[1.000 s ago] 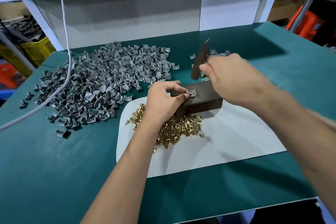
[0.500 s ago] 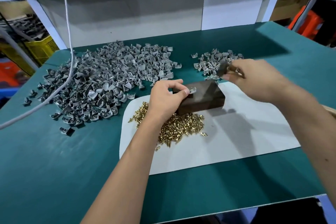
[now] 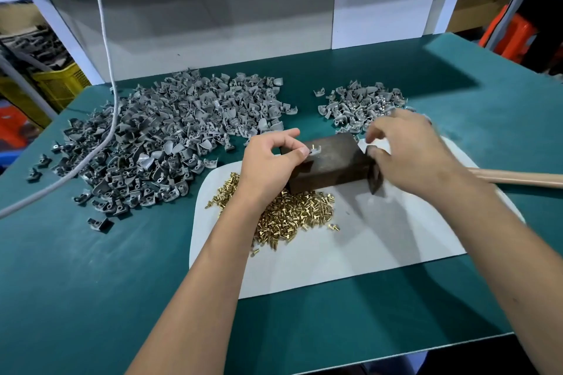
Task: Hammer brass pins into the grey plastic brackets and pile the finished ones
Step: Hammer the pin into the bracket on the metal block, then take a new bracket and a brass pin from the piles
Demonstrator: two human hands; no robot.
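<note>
The left hand (image 3: 271, 161) is pinching a grey bracket (image 3: 315, 150) on top of the dark block (image 3: 332, 164). The right hand (image 3: 408, 152) is hovering beside it, blurred, fingers seemingly loose, the hammer (image 3: 515, 177) lying underneath.

bare left hand (image 3: 271, 161), no glove, no ring | bare right hand (image 3: 417, 155), no glove | both forearms bare, no sleeves

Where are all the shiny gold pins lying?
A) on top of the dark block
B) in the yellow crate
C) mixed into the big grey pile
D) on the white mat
D: the heap of small brass pins lies on the white rounded mat, just in front of the dark rectangular metal block.
</note>
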